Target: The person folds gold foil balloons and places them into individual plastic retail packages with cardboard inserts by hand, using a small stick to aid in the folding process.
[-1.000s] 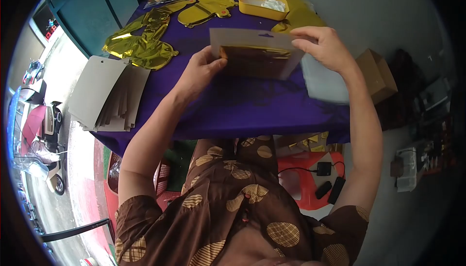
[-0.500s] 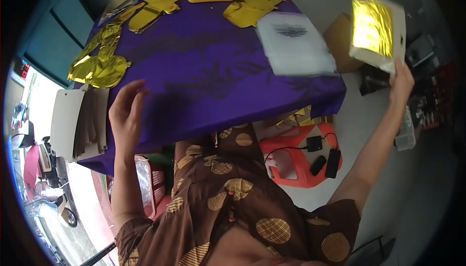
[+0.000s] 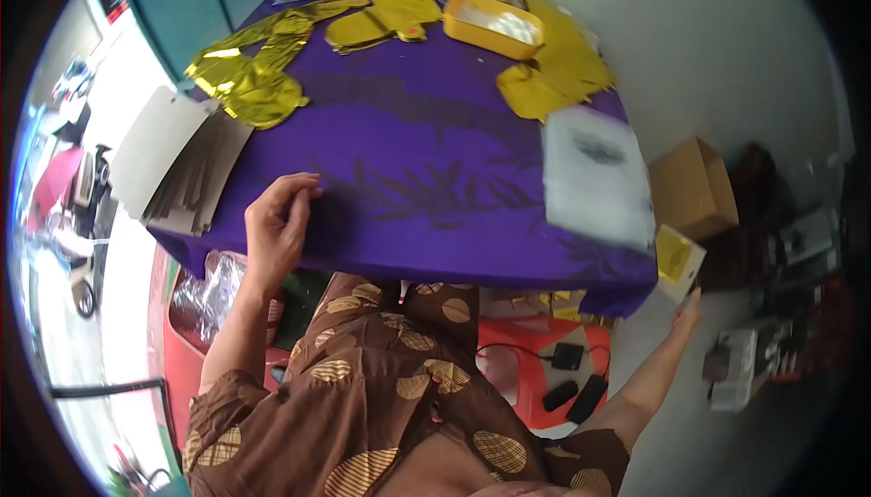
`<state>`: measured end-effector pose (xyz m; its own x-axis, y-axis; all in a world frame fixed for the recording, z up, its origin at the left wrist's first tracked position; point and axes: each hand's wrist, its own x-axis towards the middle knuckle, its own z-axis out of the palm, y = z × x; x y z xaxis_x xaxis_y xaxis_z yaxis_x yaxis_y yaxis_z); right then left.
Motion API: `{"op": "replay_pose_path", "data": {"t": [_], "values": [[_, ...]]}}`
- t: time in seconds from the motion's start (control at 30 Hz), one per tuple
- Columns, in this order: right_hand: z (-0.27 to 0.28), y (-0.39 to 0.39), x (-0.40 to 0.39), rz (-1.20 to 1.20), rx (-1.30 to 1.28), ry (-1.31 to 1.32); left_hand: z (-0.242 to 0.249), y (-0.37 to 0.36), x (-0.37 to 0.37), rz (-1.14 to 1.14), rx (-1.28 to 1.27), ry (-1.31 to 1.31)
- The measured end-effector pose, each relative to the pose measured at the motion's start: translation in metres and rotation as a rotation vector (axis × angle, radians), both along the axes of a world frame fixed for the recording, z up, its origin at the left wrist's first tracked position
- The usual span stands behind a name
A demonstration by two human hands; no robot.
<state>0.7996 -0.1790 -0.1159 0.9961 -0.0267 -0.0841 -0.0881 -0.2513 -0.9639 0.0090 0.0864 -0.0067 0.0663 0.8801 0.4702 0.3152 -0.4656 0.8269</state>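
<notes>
My left hand (image 3: 279, 216) hovers over the near left of the purple-covered table (image 3: 381, 225), holding nothing. Its fingers are loosely bent, with the thumb apart from them. Beside it stands a fanned stack of white-grey cards (image 3: 168, 157) at the table's left edge. Low past the right edge, my right hand (image 3: 689, 309) grips the lower edge of a flat packet (image 3: 679, 261) with a gold foil piece on a white card. The fingers are small and partly hidden there. Near that hand, on the table's right side, lies a stack of clear plastic sleeves (image 3: 594, 180).
Gold foil balloons (image 3: 249, 80) and flat yellow pieces (image 3: 390, 7) lie along the far side, around a yellow tub (image 3: 494, 25) with white contents. A cardboard box (image 3: 694, 189) stands beyond the right edge. Below is a red stool (image 3: 522, 352) holding black devices and a cable.
My right hand has lowered the packet from above the table's right side to beside the cardboard box. My left hand has shifted slightly inward over the table. The camera view has turned.
</notes>
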Motion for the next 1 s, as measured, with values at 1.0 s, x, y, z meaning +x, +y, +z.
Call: {"op": "replay_pose_path", "data": {"t": [1.0], "values": [[0.156,0.327,-0.664,1.932,0.301,-1.357,-0.039,-0.069,-0.154,-0.264,-1.058,-0.224]]}}
